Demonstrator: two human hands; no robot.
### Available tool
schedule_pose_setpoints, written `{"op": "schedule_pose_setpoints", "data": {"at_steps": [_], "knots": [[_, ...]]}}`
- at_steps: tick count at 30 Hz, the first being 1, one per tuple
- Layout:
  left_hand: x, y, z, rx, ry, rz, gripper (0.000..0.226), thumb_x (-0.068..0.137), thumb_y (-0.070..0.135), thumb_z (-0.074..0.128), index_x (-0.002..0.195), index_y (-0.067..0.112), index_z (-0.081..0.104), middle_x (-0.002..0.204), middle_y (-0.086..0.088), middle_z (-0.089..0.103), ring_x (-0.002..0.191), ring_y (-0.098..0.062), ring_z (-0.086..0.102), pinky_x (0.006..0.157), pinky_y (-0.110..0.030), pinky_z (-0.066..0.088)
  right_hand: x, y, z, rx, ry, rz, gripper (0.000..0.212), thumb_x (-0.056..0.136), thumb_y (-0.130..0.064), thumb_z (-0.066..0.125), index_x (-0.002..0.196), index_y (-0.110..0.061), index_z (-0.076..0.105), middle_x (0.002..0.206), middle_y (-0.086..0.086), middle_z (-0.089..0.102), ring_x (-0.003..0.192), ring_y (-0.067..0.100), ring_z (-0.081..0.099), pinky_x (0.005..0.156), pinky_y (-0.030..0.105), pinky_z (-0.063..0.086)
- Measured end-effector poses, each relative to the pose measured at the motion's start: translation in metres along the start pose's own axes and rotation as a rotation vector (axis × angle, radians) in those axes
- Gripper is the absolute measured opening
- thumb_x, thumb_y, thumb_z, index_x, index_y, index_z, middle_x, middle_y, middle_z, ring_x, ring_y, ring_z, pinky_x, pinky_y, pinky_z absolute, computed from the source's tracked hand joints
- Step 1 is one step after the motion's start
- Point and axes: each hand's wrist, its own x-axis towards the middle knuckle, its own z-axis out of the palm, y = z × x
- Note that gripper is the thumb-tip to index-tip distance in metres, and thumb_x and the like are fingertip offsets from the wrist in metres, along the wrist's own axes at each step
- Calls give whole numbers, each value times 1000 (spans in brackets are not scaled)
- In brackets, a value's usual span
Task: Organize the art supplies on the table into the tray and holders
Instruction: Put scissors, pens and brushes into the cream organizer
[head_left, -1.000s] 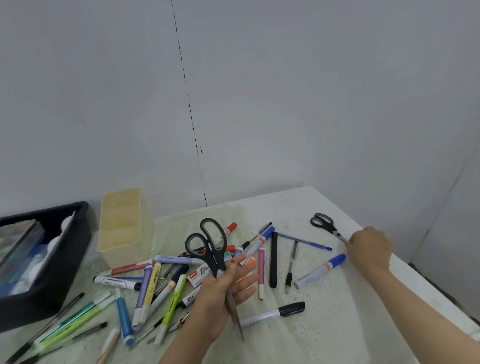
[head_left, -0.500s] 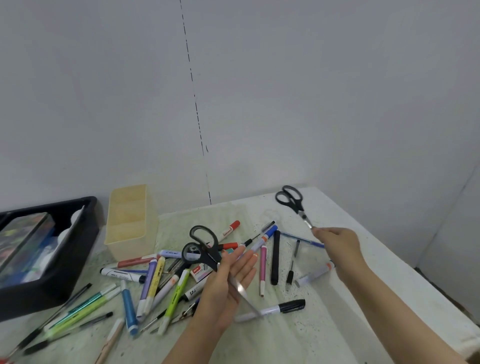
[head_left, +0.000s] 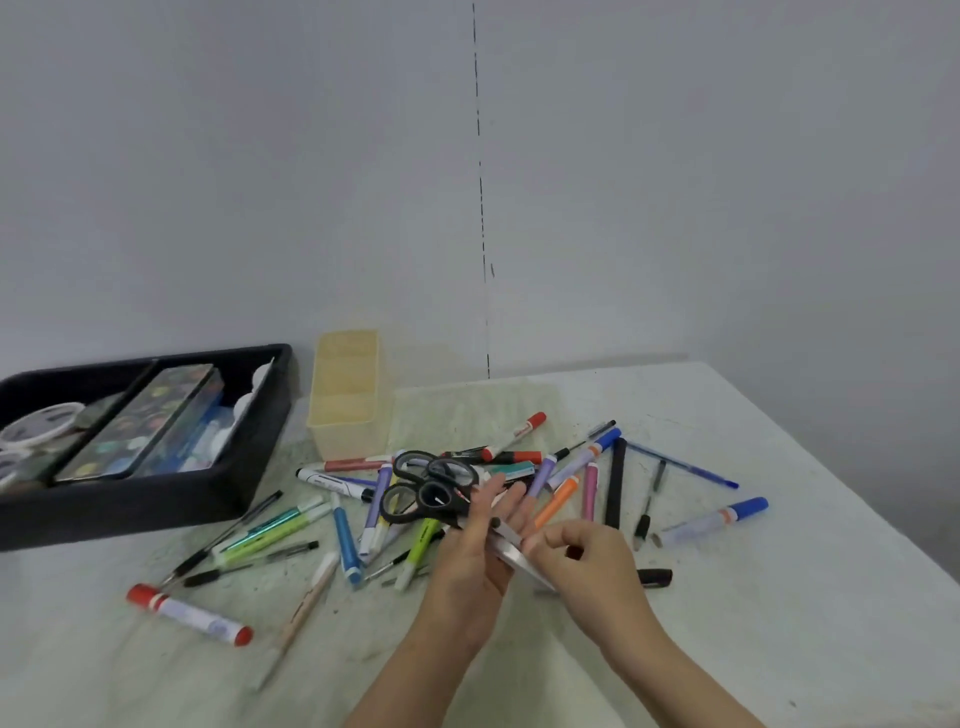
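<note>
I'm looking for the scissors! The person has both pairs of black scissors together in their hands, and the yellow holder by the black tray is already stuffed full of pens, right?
Not quite. The head view shows the yellow holder empty; the pens lie loose on the table. The rest holds: left hand and right hand hold both pairs of black scissors together, beside the black tray.

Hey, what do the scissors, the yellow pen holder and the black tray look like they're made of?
Scissors: black handle loops that look like moulded plastic, matte; the blades look like bright metal, catching light between the hands.
Yellow holder: likely translucent plastic, since its inner dividers show through the pale walls.
Black tray: probably plastic, opaque with a dull sheen on its rim, though the blur leaves that open.
</note>
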Motion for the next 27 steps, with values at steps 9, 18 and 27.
{"op": "schedule_pose_setpoints", "data": {"at_steps": [9, 18, 27], "knots": [[-11, 33, -42, 101, 6, 84, 34, 98, 29, 35, 108, 8, 60, 101, -2, 72, 93, -11, 69, 69, -19, 56, -15, -10, 54, -80, -81, -173, 26, 74, -12, 70, 51, -25, 67, 67, -1, 66, 66, 12, 58, 64, 28, 46], [-22, 92, -86, 204, 156, 108, 27, 97, 21, 42, 105, 5, 62, 91, -8, 74, 58, -12, 66, 51, -22, 54, 4, -3, 82, -343, -32, -278, 21, 84, -22, 62, 70, -36, 67, 77, -11, 62, 78, 6, 56, 72, 18, 43], [-24, 156, -112, 275, 253, 109, 25, 95, 23, 50, 95, 2, 64, 71, -6, 72, 33, -7, 41, 36, -16, 40, 26, 20, 106, -867, -164, -406, 61, 81, -59, 21, 137, -46, 42, 152, -5, 31, 142, 18, 24, 110, 48, 12]]}}
